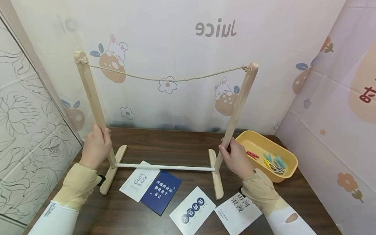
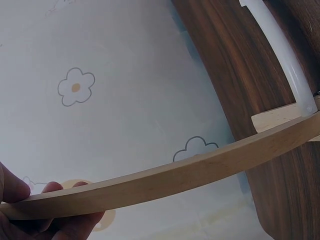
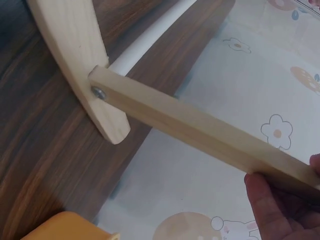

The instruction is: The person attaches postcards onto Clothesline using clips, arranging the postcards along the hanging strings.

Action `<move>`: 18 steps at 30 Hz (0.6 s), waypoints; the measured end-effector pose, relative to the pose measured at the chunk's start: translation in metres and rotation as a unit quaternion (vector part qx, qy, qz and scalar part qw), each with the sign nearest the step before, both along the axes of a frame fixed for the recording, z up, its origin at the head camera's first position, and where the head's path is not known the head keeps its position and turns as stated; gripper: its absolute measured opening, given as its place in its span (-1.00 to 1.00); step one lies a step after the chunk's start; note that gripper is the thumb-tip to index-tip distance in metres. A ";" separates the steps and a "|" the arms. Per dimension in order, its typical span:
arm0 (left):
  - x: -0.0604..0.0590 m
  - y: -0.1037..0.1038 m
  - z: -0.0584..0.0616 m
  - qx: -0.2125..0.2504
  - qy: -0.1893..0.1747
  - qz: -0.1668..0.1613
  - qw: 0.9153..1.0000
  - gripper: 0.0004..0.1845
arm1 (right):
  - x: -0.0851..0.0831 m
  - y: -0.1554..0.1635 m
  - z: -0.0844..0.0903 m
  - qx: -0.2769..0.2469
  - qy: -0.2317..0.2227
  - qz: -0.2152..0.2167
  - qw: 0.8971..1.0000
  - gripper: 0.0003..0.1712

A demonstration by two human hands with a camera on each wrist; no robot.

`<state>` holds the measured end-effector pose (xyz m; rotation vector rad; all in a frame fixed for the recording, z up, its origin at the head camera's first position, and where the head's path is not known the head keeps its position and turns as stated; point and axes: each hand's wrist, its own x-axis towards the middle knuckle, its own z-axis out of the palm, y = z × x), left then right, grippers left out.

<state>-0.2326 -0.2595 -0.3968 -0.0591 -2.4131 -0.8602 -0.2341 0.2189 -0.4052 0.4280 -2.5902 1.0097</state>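
A small wooden rack stands on the dark wooden table (image 1: 180, 145): two uprights, a white crossbar (image 1: 165, 167) low down and a rope (image 1: 164, 78) sagging between the tops. My left hand (image 1: 96, 148) grips the left upright (image 1: 92, 95) low down; in the left wrist view its fingers (image 2: 30, 200) wrap that upright (image 2: 165, 177). My right hand (image 1: 236, 157) grips the right upright (image 1: 239, 105) near its foot; the right wrist view shows the fingers (image 3: 280, 205) on this upright (image 3: 200, 130) and its foot (image 3: 75, 55).
A yellow tub (image 1: 268, 154) with several coloured clothes pegs (image 1: 274, 162) sits right of the rack. Several printed cards lie in front: a white one (image 1: 139, 180), a dark blue one (image 1: 160, 195), and two white ones (image 1: 191, 212) (image 1: 238, 212). Patterned cloth walls enclose the table.
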 end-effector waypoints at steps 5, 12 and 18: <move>-0.001 0.001 0.000 0.001 0.006 -0.001 1.000 -0.69 | 0.001 0.005 0.000 -0.001 -0.009 0.019 1.000 -0.71; -0.002 0.001 -0.003 0.000 0.008 0.004 1.000 -0.68 | 0.002 0.008 0.001 0.009 -0.024 0.030 0.999 -0.65; -0.001 0.000 -0.002 0.000 0.002 0.008 1.000 -0.67 | 0.002 0.013 0.001 0.014 -0.007 0.025 1.000 -0.59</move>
